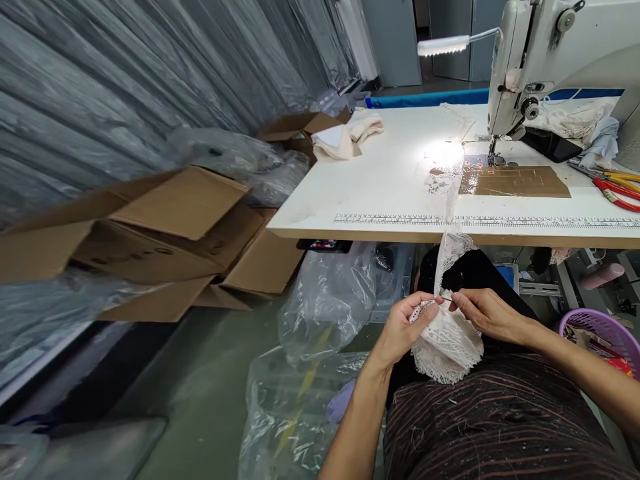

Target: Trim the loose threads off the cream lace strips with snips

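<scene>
Over my lap, below the table edge, my left hand [404, 325] pinches the edge of a piece of white lace [447, 343]. The lace hangs down in a gathered bunch onto my dark clothes. My right hand [484, 311] is closed on a thin, dark, needle-like tool [447, 299], whose tip meets the lace beside my left fingertips. Its exact kind is too small to tell. From my hands a narrow lace strip [450, 248] runs up over the table edge and across the tabletop, left of the sewing machine's needle area.
A white sewing machine [515, 80] with a lit lamp [443, 46] stands on the white table [370, 193]. Red-handled scissors [615, 195] lie at its right. Cream fabric [345, 137] rests at the far left corner. Open cardboard boxes [185, 207], plastic bags [325, 300] and a purple basket [600, 323] surround me.
</scene>
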A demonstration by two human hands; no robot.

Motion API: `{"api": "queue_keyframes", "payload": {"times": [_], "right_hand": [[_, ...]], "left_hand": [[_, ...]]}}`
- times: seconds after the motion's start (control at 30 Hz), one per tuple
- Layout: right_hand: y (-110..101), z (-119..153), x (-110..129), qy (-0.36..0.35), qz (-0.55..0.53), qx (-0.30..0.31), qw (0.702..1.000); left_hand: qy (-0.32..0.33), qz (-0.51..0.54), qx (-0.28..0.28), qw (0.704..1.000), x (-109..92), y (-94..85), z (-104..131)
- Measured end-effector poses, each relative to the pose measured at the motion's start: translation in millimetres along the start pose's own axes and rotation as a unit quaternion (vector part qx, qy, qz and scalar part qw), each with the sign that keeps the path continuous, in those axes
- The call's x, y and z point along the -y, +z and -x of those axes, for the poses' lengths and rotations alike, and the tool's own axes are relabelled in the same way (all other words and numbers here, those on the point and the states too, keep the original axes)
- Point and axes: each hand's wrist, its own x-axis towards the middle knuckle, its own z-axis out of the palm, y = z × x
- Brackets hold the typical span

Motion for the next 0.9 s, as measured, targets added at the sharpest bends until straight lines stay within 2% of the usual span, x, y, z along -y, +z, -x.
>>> {"api": "queue_keyframes", "payload": {"times": [0.13,0.3,0.4,0.5,0.6,0.7,0.73,0.8,0.87,0.9], "right_hand": [[4.5,-7.0,-2.8,-0.032,0.062,0.003,0.998],[9.0,-13.1,-1.2,-0.028,0.118,-0.011,0.993],[13.2,-16.8,0.2,0.002,0.099,-0.019,0.995],[16.3,-13.8,2.1,0.028,0.016,-0.023,0.999],[14.6,-0.6,6.1,0.050,-0.106,0.038,0.992],[7.2,16.1,11.0,0.095,-0.174,0.157,0.967],[4.2,20.2,12.1,0.103,-0.170,0.177,0.964],[-1.7,24.4,12.1,0.097,-0.113,0.151,0.977],[-6.3,23.2,9.9,0.076,-0.035,0.068,0.994],[-8.1,21.1,8.3,0.069,-0.010,0.033,0.997]], "left_hand": [[0.036,-0.068,-0.005,0.997,-6.7,-0.3,2.3],[0.043,-0.086,-0.006,0.995,-9.7,0.7,2.9],[0.054,-0.089,-0.013,0.994,-9.8,2.5,2.3],[0.046,-0.074,-0.016,0.996,-10.2,4.6,3.3],[0.029,-0.067,-0.015,0.997,-9.7,5.9,6.6],[0.055,-0.150,-0.021,0.987,-3.9,6.6,10.2],[0.078,-0.193,-0.022,0.978,-0.3,6.7,10.5],[0.141,-0.278,-0.023,0.950,8.4,6.7,8.5],[0.208,-0.338,-0.044,0.917,16.3,5.8,1.4],[0.235,-0.352,-0.075,0.903,18.8,4.8,-4.3]]}}
